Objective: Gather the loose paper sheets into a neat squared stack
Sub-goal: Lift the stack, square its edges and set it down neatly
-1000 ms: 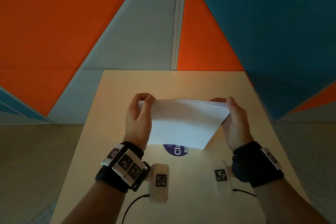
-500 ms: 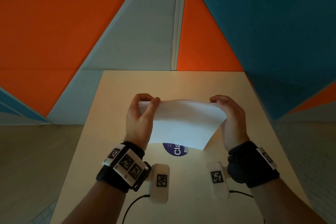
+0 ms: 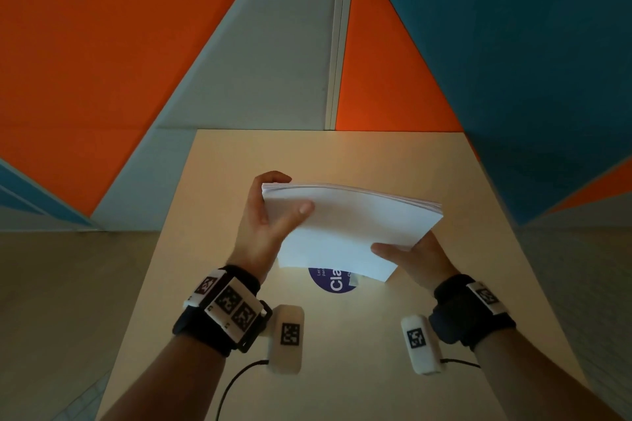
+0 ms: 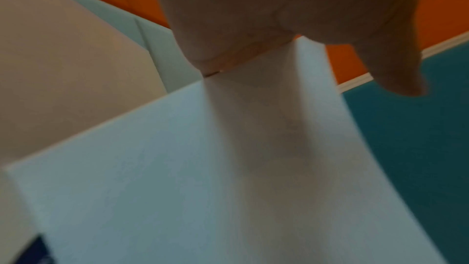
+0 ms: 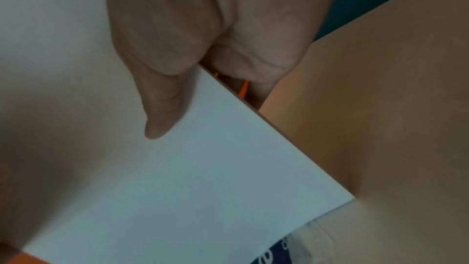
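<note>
Paper stack (image 3: 355,225): held up above the worktop (image 3: 219,181), tilted, its far edge bowed in a gentle arc; sheet edges at the far right corner are seen slightly fanned.
Left hand (image 3: 263,219): the stack's far left corner is gripped, thumb laid across the top sheet, fingers curled round behind the edge. In the left wrist view the paper (image 4: 228,168) is seen pinched right under the hand (image 4: 279,7).
Right hand (image 3: 417,256): the near right edge is pinched, thumb pressed flat on top, fingers tucked beneath; the right wrist view shows the thumb (image 5: 162,111) on the white sheet (image 5: 177,178).
Sticker (image 3: 333,280): a dark blue round label on the worktop, partly covered by the stack's near edge.
Wrist bands: worn on both wrists, with coded markers.
</note>
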`<move>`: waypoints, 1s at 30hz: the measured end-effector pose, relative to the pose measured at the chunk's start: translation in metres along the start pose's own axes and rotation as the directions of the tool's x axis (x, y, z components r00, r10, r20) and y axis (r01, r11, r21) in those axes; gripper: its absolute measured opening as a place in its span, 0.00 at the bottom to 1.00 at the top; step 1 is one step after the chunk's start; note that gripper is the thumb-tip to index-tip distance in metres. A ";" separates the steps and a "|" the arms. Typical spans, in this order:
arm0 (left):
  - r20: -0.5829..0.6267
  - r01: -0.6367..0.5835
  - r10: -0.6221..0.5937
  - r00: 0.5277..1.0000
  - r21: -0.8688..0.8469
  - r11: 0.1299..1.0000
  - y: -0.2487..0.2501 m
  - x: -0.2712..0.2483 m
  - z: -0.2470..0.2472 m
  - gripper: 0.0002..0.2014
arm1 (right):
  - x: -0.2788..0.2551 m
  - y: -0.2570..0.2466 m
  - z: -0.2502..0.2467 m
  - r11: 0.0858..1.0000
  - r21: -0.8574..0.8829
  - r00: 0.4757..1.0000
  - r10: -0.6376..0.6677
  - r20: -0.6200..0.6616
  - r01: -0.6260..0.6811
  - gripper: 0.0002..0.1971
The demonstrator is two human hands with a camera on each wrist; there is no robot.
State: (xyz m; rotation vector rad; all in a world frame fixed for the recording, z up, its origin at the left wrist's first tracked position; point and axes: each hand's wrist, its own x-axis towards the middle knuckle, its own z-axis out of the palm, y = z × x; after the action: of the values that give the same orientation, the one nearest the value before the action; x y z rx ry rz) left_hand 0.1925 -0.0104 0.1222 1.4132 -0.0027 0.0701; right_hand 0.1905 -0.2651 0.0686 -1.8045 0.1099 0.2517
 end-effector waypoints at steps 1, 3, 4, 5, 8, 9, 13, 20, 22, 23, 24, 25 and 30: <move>0.039 0.045 -0.045 0.998 0.012 0.999 -0.008 0.000 -0.005 0.28 | 0.000 0.001 0.002 1.000 0.009 1.000 0.017 0.005 -0.017 0.13; 0.055 0.158 -0.164 0.985 0.102 0.982 -0.029 0.001 -0.015 0.34 | 0.001 0.002 0.005 0.998 0.027 0.999 0.054 0.002 -0.054 0.12; 0.042 0.202 -0.212 0.976 0.163 0.966 -0.039 0.001 -0.018 0.33 | 0.001 0.003 0.005 0.997 0.036 0.998 0.067 0.000 -0.067 0.12; 0.017 0.235 -0.245 0.969 0.224 0.946 -0.049 0.000 -0.020 0.30 | 0.002 0.004 0.006 0.996 0.041 0.997 0.076 -0.001 -0.076 0.12; -0.021 0.291 -0.308 0.951 0.395 0.871 -0.072 0.000 -0.025 0.12 | 0.003 0.007 0.007 0.996 0.025 0.996 0.089 -0.002 -0.089 0.11; -0.014 0.309 -0.336 0.942 0.426 0.850 -0.077 0.001 -0.025 0.09 | 0.004 0.009 0.007 0.996 0.021 0.996 0.085 0.000 -0.085 0.12; -0.008 0.331 -0.381 0.925 0.510 0.794 -0.077 0.001 -0.028 0.12 | 0.008 0.009 0.006 0.997 0.025 0.997 0.073 -0.036 -0.072 0.12; 0.005 0.312 -0.369 0.930 0.524 0.792 -0.084 -0.013 -0.035 0.07 | 0.004 0.025 0.007 0.998 0.031 0.998 0.056 -0.039 -0.055 0.13; 0.000 0.331 -0.405 0.914 0.576 0.748 -0.091 -0.017 -0.036 0.13 | 0.004 0.030 0.010 0.997 0.022 0.997 0.071 -0.026 -0.071 0.12; -0.004 0.334 -0.414 0.910 0.599 0.728 -0.093 -0.018 -0.036 0.15 | 0.005 0.030 0.010 0.997 0.014 0.997 0.075 -0.023 -0.075 0.13; -0.005 0.331 -0.414 0.910 0.611 0.719 -0.094 -0.018 -0.035 0.16 | 0.006 0.032 0.009 0.997 0.004 0.997 0.076 -0.020 -0.076 0.13; -0.005 0.323 -0.406 0.914 0.616 0.719 -0.093 -0.017 -0.034 0.16 | 0.007 0.031 0.008 0.997 -0.004 0.997 0.073 -0.022 -0.073 0.13; -0.006 0.307 -0.379 0.925 0.595 0.742 -0.094 -0.015 -0.033 0.15 | 0.009 0.036 0.004 0.998 -0.010 0.997 0.059 -0.039 -0.059 0.12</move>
State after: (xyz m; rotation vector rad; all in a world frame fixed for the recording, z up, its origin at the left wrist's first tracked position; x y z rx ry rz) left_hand 0.1805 0.0068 0.0240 2.0215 0.2027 -0.3537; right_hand 0.1913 -0.2701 0.0316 -1.8191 0.1903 0.2594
